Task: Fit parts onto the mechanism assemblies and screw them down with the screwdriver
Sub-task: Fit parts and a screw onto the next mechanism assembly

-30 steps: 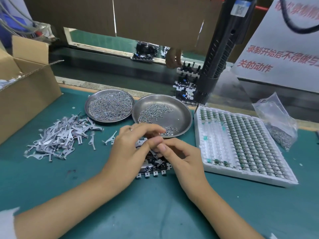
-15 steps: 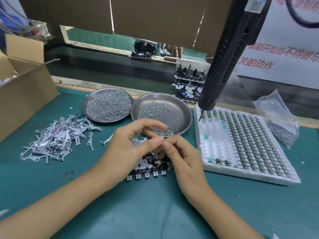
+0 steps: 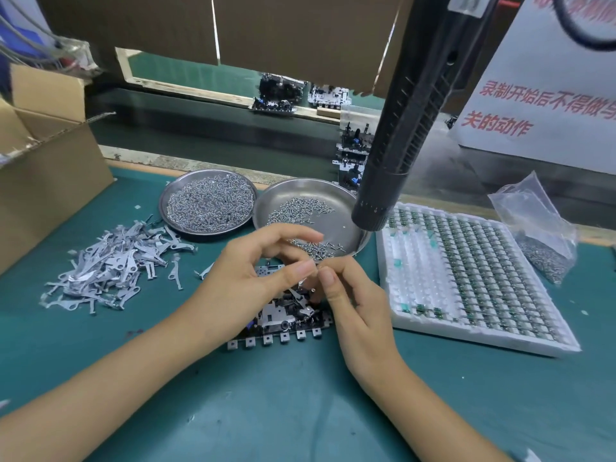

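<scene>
A black and silver mechanism assembly (image 3: 283,320) lies flat on the green mat, with a row of small square tabs along its near edge. My left hand (image 3: 243,281) arches over its left part with curled fingers. The index finger is lifted, and the lower fingers are hidden behind the palm. My right hand (image 3: 353,295) pinches a small screw (image 3: 318,269) just above the assembly, against my left thumb tip. The black electric screwdriver (image 3: 396,148) hangs untouched above the right screw dish.
Two steel dishes of screws (image 3: 208,206) (image 3: 346,221) stand behind the assembly. A pile of grey metal levers (image 3: 110,268) lies left, next to a cardboard box (image 3: 43,168). A white tray of small components (image 3: 466,275) and a plastic bag of screws (image 3: 540,241) lie right. More assemblies (image 3: 351,155) stand at the back.
My left index finger has lifted away from the thumb, and both hands have risen slightly above the assembly. The view has shifted, so the screwdriver appears closer.
</scene>
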### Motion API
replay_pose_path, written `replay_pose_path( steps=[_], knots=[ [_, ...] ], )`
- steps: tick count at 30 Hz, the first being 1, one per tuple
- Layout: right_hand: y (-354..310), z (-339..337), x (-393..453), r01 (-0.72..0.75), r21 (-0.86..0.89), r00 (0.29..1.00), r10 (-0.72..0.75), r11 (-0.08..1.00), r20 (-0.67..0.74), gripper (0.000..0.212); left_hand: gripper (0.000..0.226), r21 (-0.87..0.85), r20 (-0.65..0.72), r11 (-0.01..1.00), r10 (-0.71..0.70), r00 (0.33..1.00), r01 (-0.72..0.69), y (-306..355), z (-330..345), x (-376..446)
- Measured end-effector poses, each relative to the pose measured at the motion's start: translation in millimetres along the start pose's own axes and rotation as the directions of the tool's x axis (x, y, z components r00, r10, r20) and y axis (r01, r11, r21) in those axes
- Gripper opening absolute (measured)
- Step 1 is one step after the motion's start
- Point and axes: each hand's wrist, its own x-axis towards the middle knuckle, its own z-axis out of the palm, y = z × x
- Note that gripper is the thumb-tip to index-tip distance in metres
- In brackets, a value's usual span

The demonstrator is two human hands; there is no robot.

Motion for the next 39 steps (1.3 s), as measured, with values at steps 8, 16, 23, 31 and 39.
replay_pose_path(
  steps=[8, 16, 23, 31, 39],
  knots=[
    [1.4, -0.5, 0.8, -0.002, -0.110, 0.997, -0.007, 0.994, -0.083, 0.015, 0.017, 0.180, -0.126, 0.980, 0.102, 0.987, -0.079, 2.1, -15.6, 7.6],
    [-24.2, 46.8, 90.1, 0.112, -0.368, 0.994, -0.100, 0.923, 0.051, 0.017, 0.018, 0.128, -0.630, 0.991, 0.101, 0.770, -0.026, -5.3, -68.9, 30.8],
    [-9.4, 50.0, 120.1, -0.061, -0.526, 0.985, 0.136, 0.848, 0.105, 0.022, 0.010, -0.165, -0.686, 0.986, -0.100, 0.721, -0.019, -8.1, -60.1, 30.6],
    [1.4, -12.8, 85.6, -0.123, -0.785, 0.899, 0.404, 0.608, 0.171, 0.021, 0.010, -0.136, -0.443, 0.991, -0.067, 0.894, 0.007, -0.5, -15.1, 8.4],
    [7.4, -12.1, 100.3, -0.188, -0.745, 0.889, 0.433, 0.640, 0.148, 0.008, 0.006, 0.062, -0.303, 0.996, 0.086, 0.949, -0.070, -14.0, -4.3, -11.0]
  ],
)
